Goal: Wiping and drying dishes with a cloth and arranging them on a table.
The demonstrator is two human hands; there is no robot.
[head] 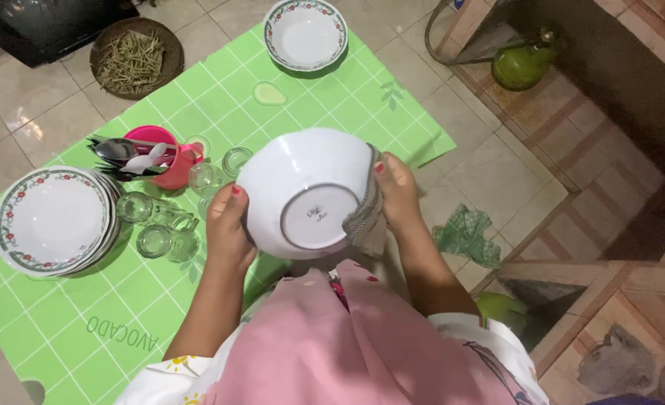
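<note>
I hold the white bowl (306, 191) bottom-up over the green mat (220, 105), my left hand (227, 229) gripping its rim so my right hand (400, 196) can press the grey cloth (366, 217) against it. Beside it, the pink cup (169, 154) holds spoons, and 1 brown basket (131, 58) holds dried stalks.

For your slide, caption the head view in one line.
Both hands, left hand and right hand, hold an upturned white bowl, cloth pressed against it.

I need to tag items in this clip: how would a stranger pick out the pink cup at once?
Start at the green checked mat on the tiled floor. Near its left edge sits a stack of flower-rimmed plates; just right of it, behind the clear glasses, stands the pink cup. It alone is pink and holds spoons.
</note>
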